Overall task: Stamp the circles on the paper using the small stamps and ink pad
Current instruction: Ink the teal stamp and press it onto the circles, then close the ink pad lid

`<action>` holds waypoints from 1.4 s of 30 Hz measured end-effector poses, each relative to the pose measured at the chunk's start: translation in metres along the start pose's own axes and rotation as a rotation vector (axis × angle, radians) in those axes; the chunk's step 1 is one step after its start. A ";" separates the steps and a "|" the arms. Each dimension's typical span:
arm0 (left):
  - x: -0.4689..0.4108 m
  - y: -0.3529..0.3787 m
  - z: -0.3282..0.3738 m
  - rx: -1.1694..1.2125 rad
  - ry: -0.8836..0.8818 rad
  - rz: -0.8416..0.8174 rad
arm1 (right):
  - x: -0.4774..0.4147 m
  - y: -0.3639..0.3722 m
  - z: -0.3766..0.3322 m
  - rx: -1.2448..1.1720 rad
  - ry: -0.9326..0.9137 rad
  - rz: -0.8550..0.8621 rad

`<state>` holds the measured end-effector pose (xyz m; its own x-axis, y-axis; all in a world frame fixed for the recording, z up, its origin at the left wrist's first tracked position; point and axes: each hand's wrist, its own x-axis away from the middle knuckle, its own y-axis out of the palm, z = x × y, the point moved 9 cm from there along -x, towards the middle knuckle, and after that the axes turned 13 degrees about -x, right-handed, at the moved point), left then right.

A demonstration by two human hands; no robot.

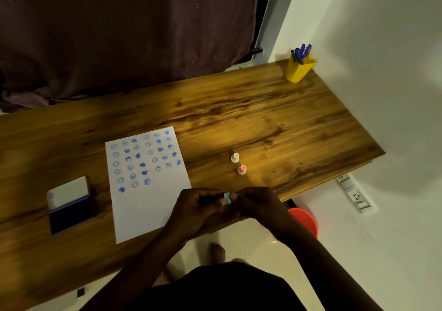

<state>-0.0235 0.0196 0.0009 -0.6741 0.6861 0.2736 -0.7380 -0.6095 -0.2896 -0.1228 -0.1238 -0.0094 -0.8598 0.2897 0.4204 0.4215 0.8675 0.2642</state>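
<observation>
Blue small stamp is pinched between fingers of left hand and right hand, just right of the paper. Ink pad lies open left of the paper; two stamps stand right.

Both forearms bare, no sleeves in view. Left hand and right hand bare: no rings, watch or gloves visible. Dark garment over lap. One bare foot, no shoe.
</observation>
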 end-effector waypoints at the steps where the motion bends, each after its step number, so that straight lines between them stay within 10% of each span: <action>1: -0.003 0.004 0.001 -0.028 0.007 -0.002 | -0.001 -0.006 -0.001 0.047 -0.007 0.009; 14: -0.027 0.006 -0.032 -0.028 -0.194 0.132 | -0.040 -0.060 -0.027 0.972 -0.265 0.289; 34: -0.021 -0.010 -0.043 0.046 -0.204 0.179 | -0.045 -0.060 -0.024 1.002 -0.230 0.300; 42: -0.008 -0.051 -0.045 0.110 -0.187 0.286 | -0.035 0.001 -0.081 0.954 -0.566 0.292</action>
<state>0.0211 0.0634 -0.0279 -0.8407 0.4030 0.3615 -0.5105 -0.8125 -0.2815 -0.0694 -0.1657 0.0465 -0.8732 0.4612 -0.1573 0.4441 0.6202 -0.6467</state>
